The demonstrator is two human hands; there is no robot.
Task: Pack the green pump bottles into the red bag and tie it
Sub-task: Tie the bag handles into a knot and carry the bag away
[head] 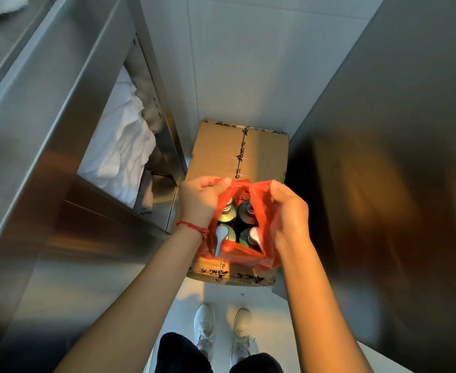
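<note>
Bottles [226, 215], four green pump ones, stand inside our red bag [267, 232] at frame centre, atop a cardboard box [221, 152]. Our left hand [198, 201] and right hand [288, 211] each pinch a bag handle, held close together.

Two bare arms reach forward and down, side by side. The left hand [200, 203] is curled, with its thumb and fingers pinched together at the top. A thin red string [191, 226] goes round the left wrist. The right hand [288, 211] is curled too, with its back facing up and its fingers bent in toward the left hand. The fingertips of both hands are close together, nearly touching. The right fingertips are partly hidden, so its grip is hard to see.
</note>
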